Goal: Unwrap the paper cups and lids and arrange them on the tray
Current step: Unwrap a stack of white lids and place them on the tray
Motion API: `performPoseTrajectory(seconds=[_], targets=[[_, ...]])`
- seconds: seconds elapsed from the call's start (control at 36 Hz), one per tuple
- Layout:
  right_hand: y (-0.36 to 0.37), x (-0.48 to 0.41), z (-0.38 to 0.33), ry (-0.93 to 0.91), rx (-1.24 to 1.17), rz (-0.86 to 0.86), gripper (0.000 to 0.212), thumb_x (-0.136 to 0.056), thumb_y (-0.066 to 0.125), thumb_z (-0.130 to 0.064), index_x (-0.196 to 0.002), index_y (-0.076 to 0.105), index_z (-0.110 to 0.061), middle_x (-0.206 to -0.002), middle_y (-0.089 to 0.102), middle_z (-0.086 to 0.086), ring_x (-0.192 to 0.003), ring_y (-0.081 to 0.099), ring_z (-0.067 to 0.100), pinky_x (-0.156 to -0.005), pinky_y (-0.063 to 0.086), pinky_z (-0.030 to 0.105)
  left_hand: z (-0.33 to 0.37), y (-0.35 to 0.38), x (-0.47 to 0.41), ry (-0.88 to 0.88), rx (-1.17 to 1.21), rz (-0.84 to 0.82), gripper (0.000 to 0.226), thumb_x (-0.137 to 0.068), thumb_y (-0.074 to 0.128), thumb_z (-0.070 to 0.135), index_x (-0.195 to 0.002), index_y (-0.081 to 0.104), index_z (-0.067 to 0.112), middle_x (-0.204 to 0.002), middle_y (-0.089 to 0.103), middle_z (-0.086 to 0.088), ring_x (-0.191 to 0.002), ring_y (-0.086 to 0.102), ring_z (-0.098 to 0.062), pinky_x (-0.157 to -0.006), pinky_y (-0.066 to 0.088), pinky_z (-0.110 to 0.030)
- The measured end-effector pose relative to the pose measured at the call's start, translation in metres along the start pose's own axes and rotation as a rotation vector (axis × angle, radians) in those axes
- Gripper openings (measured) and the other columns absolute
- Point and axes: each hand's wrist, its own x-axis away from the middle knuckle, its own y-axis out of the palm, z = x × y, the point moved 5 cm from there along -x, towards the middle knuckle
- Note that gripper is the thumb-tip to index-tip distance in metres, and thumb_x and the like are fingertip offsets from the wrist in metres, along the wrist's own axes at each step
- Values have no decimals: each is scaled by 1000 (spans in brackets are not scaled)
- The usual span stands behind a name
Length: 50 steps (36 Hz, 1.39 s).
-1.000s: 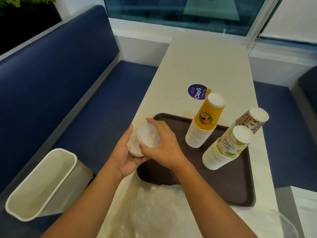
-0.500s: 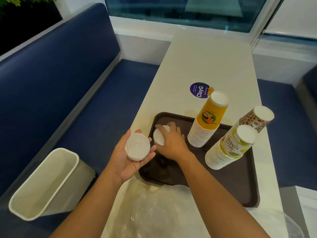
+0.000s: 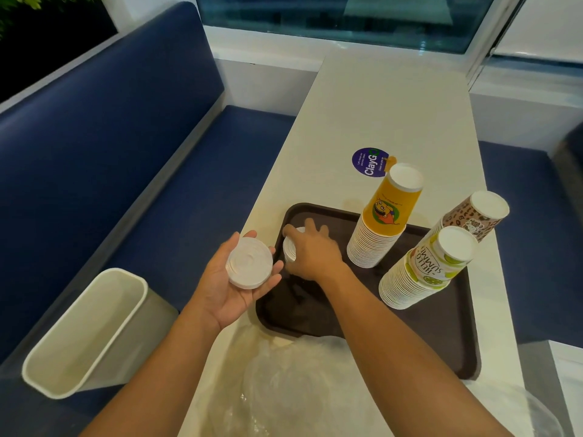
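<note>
The right hand (image 3: 310, 250) reaches over the near-left corner of the brown tray (image 3: 347, 307). Its fingers curl down over a second lid stack (image 3: 289, 247), which it grips from above. The stack appears to sit on the tray floor or just off it, though the hand hides the contact. That spot looks chosen because it is the bare part of the tray.

The right half already carries three upturned stacks of paper cups. The yellow cup stack (image 3: 381, 222) is nearest the middle, the Hello Summer cup stack (image 3: 426, 269) is at the near right, and the leopard-print cup stack (image 3: 473, 219) is behind that. The cups stand mouth down, which likely keeps such tall stacks steady.

The left hand (image 3: 220, 288) waits just beside the tray's left edge, palm up. A white lid stack (image 3: 250, 263) lies cradled in it, with thumb and fingertips curving up at the rim. It looks ready to be passed across next.

Loose clear plastic wrapping (image 3: 284, 389) lies on the tabletop (image 3: 378, 105) in front of the person. A cream waste bin (image 3: 85, 329) sits tilted on the blue bench seat (image 3: 189, 184) to the left, within reach for that wrapping.

The cups seem done and the lids are partly placed.
</note>
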Motion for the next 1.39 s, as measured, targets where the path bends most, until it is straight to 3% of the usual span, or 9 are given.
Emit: performPoseTrajectory(seconds=[0.33, 0.5, 0.67, 0.81, 0.92, 1.0, 1.14, 1.28, 1.39], targets=[[-21, 19, 4, 31, -159, 121, 101, -79, 74, -64, -158, 15, -46, -169, 15, 5, -154, 14, 40, -122, 18, 65, 4, 5, -1, -13, -6, 7, 59, -97, 52, 67, -139, 64, 27, -134, 68, -19, -120, 68, -42, -90, 61, -52], [-52, 56, -10, -117, -626, 299, 72, -91, 68, -44, -153, 31, -41, -161, 22, -13, -150, 20, 17, -119, 30, 44, 2, 7, -1, -22, 1, 38, 59, -99, 43, 65, -136, 69, 27, -134, 69, -18, -118, 69, -38, -85, 61, -53], [-44, 78, -45, -359, -440, 120, 101, -82, 77, -61, -160, 17, -38, -166, 18, -10, -152, 20, 16, -121, 25, 38, -6, 25, 6, -13, -151, 79, 52, -101, 46, 60, -127, 74, 24, -118, 75, -11, -104, 74, -29, -78, 61, -43], [-39, 81, -46, -333, -438, 174, 91, -87, 76, -50, -160, 25, -31, -157, 33, -6, -140, 35, 15, -115, 36, 37, -9, 25, 7, -31, -186, 87, 58, -101, 42, 66, -133, 71, 26, -125, 74, -10, -115, 71, -30, -86, 60, -45], [-40, 77, -34, -287, -575, 212, 90, -86, 76, -51, -159, 26, -34, -153, 33, -8, -139, 33, 11, -113, 36, 32, -7, 24, 7, -81, -198, -5, 81, -97, 28, 80, -144, 62, 23, -141, 65, -12, -131, 62, -34, -108, 48, -53], [-49, 62, -15, -166, -514, 329, 91, -85, 74, -56, -158, 25, -34, -153, 34, -4, -139, 32, 17, -111, 38, 36, -1, 20, 0, -19, -210, 69, 70, -98, 37, 76, -140, 62, 27, -132, 70, -11, -121, 69, -33, -103, 54, -53], [-41, 34, 7, -31, -312, 274, 90, -85, 73, -59, -157, 25, -35, -160, 30, 0, -145, 27, 28, -117, 34, 52, 9, 11, -18, 161, -512, 379, 39, -107, 48, 50, -134, 61, 25, -125, 68, -5, -111, 68, -27, -87, 60, -40], [-9, 21, 14, -16, -254, 135, 91, -85, 74, -57, -158, 25, -34, -161, 28, 0, -146, 26, 31, -118, 31, 57, 4, 16, -46, 214, -903, 352, 21, -108, 52, 41, -128, 52, 35, -135, 62, -2, -109, 66, -21, -92, 61, -37], [5, 17, 16, 1, -343, 130, 95, -82, 79, -52, -158, 23, -40, -162, 25, -3, -146, 26, 31, -116, 34, 56, -2, 27, -60, 241, -1183, 295, 43, -106, 51, 48, -146, 48, 33, -146, 57, 0, -121, 63, -26, -99, 59, -44]])
